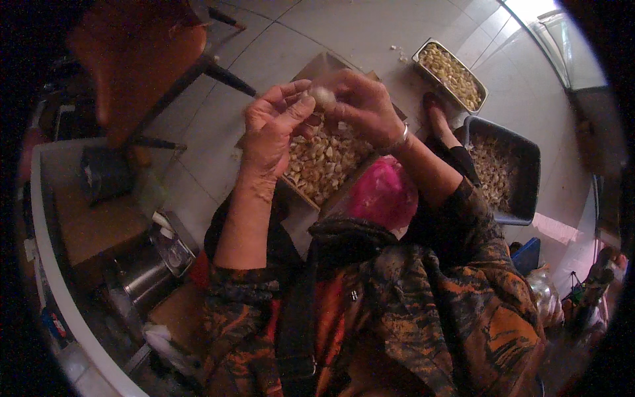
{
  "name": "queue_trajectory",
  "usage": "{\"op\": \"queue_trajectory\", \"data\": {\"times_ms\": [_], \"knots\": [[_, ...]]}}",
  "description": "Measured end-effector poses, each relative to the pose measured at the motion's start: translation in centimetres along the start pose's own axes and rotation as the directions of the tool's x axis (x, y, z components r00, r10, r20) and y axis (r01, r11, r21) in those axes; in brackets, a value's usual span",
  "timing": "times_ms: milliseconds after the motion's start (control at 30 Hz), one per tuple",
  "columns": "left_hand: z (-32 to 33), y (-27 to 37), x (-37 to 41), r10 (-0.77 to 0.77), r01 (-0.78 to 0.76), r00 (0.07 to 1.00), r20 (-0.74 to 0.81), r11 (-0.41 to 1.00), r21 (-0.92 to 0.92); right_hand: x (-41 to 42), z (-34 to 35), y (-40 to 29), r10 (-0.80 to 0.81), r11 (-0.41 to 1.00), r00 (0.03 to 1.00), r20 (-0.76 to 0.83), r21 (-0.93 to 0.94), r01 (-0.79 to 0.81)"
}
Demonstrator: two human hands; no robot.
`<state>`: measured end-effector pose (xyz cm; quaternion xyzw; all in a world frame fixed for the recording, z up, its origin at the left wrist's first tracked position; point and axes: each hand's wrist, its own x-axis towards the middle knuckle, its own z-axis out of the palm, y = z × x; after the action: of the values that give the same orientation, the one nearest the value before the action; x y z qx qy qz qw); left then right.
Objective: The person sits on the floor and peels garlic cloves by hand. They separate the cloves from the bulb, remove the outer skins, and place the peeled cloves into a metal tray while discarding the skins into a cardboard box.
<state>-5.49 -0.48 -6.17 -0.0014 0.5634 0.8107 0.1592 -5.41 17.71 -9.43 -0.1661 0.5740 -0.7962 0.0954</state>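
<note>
A whitish garlic bulb point(323, 98) is pinched between my two hands, above an open cardboard box point(302, 195) of loose garlic cloves point(325, 164). My left hand point(275, 119) grips the bulb from its left side with thumb and fingers. From the right, my right hand point(362, 106) has its fingers on the same bulb; they look blurred, and a bracelet circles the wrist. Part of the box's far side is hidden behind both hands. Bits of papery skin lie among the cloves.
A metal pan point(483, 101) of peeled cloves stands on the tiled floor point(263, 44) at upper right. Nearer on the right is a dark plastic tub point(531, 183) of garlic pieces. A brown chair point(144, 59) stands upper left. A pink item point(384, 191) lies beside the box.
</note>
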Motion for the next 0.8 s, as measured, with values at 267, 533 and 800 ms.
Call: {"op": "queue_trajectory", "data": {"times_ms": [267,533,800], "knots": [[1.2,-0.9,0.3,0.154,-0.149,0.985,-0.077,0.986,0.075,-0.7,0.0,-0.7,-0.036,0.997,0.993,-0.114,-0.076,0.027],[1.4,-1.5,0.3,0.206,-0.204,0.974,-0.097,0.979,0.032,-0.1,-0.7,-1.1,-0.052,0.976,0.993,-0.104,-0.215,0.029],[0.8,-1.3,0.4,0.052,-0.056,0.993,-0.104,0.998,-0.039,-0.6,-0.2,-1.0,-0.159,0.935,0.979,-0.126,-0.338,0.108]]}}
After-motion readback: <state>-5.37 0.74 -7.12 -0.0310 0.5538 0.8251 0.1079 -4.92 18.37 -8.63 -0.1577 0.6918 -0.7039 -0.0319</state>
